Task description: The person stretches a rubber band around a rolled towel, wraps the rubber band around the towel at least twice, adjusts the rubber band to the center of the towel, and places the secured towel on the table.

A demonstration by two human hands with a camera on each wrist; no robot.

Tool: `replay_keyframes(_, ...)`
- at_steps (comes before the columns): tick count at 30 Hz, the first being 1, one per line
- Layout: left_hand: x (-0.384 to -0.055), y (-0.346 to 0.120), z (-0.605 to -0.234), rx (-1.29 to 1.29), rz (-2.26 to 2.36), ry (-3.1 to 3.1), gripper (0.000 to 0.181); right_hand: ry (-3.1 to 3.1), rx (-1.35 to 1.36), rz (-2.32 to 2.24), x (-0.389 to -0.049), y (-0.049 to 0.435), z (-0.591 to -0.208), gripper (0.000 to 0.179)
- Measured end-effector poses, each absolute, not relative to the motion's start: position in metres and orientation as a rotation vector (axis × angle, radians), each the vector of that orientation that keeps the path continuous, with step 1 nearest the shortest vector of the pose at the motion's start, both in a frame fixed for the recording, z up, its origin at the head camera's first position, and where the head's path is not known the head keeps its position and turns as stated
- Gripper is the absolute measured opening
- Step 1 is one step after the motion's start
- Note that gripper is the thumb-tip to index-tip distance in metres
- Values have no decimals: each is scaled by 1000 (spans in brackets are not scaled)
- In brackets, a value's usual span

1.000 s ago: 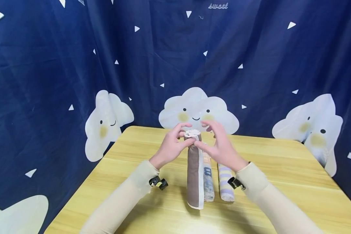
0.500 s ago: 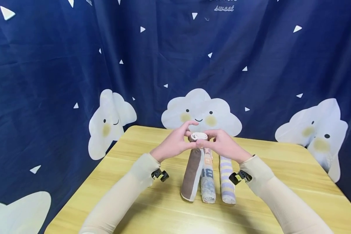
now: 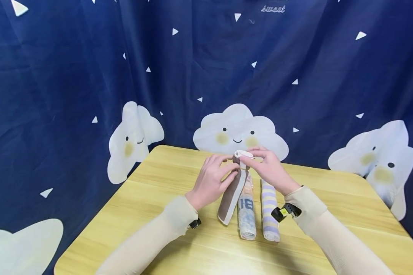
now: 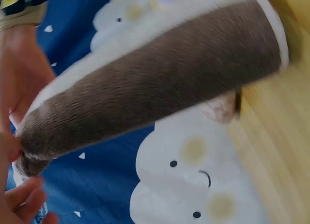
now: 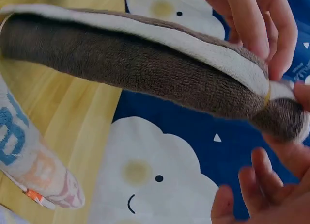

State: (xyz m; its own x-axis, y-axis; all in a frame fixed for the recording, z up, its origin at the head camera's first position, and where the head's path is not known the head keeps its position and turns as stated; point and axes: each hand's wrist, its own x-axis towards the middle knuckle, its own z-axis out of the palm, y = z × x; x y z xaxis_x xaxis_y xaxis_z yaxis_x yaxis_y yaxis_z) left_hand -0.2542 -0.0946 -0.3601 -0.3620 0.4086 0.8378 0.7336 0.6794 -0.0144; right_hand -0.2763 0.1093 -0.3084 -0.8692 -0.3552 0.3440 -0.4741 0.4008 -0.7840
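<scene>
The right hand (image 3: 269, 168) pinches the top end of a brown rolled towel (image 3: 231, 200) between thumb and fingers. The left hand (image 3: 211, 177) has bent fingers at the towel's thin band (image 5: 268, 94); whether they grip, I cannot tell. The towel slants down below both hands. Below the right hand, a printed roll (image 3: 246, 214) and striped roll (image 3: 270, 214) lie on the table (image 3: 323, 214).

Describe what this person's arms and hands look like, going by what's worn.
Plain cream long sleeves cover the left arm and right arm to the wrists. The left hand and right hand are ungloved. Each wrist carries a small black device; the right one shows a yellow patch.
</scene>
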Motion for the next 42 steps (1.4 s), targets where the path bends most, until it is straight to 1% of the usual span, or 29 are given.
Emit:
replay_keyframes(4,-255,-91,-361,-832,-308,-1912,15,-2558,661,1450,-275,107,-310,42)
replay_keyframes(7,-256,-87,-359,-835,-248,-1898,14,-2623,593,1446,-275,108,-311,42)
replay_keyframes(17,-261,-74,-350,-865,-152,-2053,18,-2696,405,1575,-275,111,-315,49)
replay_keyframes(20,-264,-71,-347,-887,-149,-2076,17,-2689,353,1613,-276,111,-315,48)
replay_keyframes(24,-267,-68,-346,-884,-161,-2091,13,-2684,332,1710,-277,112,-318,43)
replay_keyframes(33,-270,-66,-343,-768,-225,-2182,11,-2679,330,1798,-276,110,-319,45)
replay_keyframes(38,-263,-65,-340,-813,-101,-2138,16,-2675,329,1800,-274,110,-319,45)
replay_keyframes(42,-261,-62,-344,-854,17,-2089,18,-2694,324,1781,-274,112,-322,45)
